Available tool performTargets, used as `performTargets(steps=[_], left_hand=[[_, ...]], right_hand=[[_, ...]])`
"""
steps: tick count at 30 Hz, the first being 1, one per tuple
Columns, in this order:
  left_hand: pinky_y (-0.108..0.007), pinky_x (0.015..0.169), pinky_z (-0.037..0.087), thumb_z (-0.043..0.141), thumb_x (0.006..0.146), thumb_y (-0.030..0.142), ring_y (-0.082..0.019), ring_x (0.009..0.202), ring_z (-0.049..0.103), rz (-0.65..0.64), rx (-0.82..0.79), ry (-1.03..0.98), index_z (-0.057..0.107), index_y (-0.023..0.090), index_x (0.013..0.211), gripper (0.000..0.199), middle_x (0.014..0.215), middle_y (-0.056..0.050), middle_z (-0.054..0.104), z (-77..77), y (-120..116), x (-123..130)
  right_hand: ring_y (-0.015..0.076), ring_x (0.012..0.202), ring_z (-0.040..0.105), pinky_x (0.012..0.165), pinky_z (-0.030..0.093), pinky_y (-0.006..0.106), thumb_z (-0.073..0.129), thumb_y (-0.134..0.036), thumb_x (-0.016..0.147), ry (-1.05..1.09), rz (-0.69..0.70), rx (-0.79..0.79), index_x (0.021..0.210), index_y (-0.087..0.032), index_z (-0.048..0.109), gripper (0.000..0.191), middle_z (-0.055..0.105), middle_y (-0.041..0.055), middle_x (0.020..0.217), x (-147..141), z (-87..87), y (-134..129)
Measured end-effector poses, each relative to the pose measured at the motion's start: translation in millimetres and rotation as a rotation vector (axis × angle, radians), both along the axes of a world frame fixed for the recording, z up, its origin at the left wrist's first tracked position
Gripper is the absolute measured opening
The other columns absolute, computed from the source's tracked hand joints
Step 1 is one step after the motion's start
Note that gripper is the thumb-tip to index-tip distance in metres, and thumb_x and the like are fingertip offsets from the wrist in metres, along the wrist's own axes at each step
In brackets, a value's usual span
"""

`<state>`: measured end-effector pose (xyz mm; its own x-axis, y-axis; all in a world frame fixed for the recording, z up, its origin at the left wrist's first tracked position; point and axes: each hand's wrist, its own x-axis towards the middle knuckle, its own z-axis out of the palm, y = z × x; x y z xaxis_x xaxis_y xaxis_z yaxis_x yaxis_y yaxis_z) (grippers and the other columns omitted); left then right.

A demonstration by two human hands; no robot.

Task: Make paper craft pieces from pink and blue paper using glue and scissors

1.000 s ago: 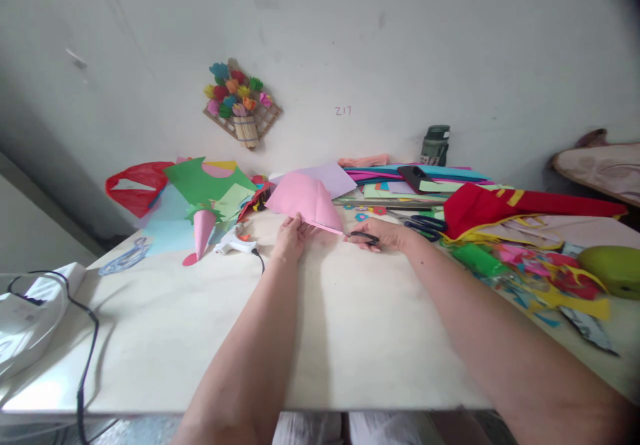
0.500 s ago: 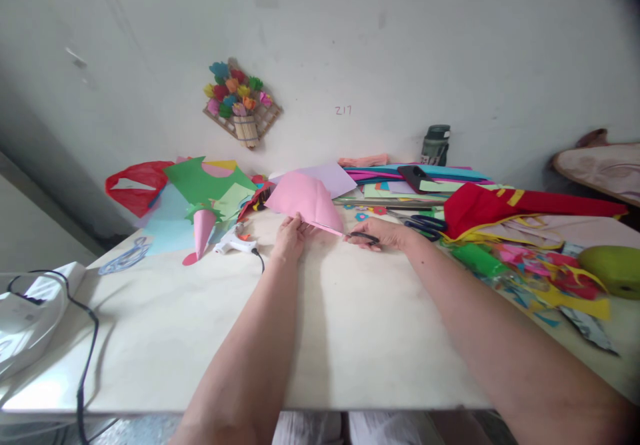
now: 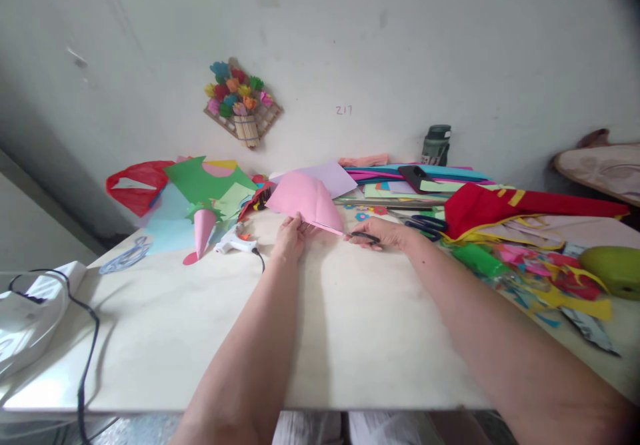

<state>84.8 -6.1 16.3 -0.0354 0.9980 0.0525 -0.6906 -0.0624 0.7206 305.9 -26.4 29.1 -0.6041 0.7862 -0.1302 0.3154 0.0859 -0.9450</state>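
A curved sheet of pink paper [image 3: 303,195] is held above the middle of the table, its rounded side away from me. My left hand [image 3: 293,235] pinches its near edge, thumb on top and fingers beneath. In my right hand [image 3: 383,233] are black-handled scissors [image 3: 364,237], fingers closed round the handles. The scissor blades point left and lie along the paper's near edge. Left of my left hand lie a white glue gun [image 3: 235,240] and a pink paper cone with a green fringed top [image 3: 203,228].
Colored sheets [image 3: 200,181] lie at the back left. Dark-handled scissors [image 3: 425,225] and red fabric [image 3: 475,208] are right of my hand, with paper scraps [image 3: 550,271] nearer. A bottle [image 3: 436,145] stands by the wall. A power strip [image 3: 50,291] and cables occupy the left edge.
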Motion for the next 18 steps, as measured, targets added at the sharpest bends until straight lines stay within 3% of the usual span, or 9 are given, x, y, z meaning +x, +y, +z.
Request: performTargets(steps=[18], left_hand=[[-0.033,0.076,0.049,0.051,0.077,0.011,-0.012,0.064,0.062,-0.005,0.010,0.015,0.053,0.013,0.074,0.005,0.065,-0.002,0.061,-4.4,4.1,-1.2]], right_hand=[[0.0013,0.033,0.029,0.032,0.017,0.017,0.060,-0.031,0.063,-0.016,-0.018,0.021,0.085,-0.011,0.062,0.030,0.044,-0.0061,0.047,0.5,2.6,-2.4]])
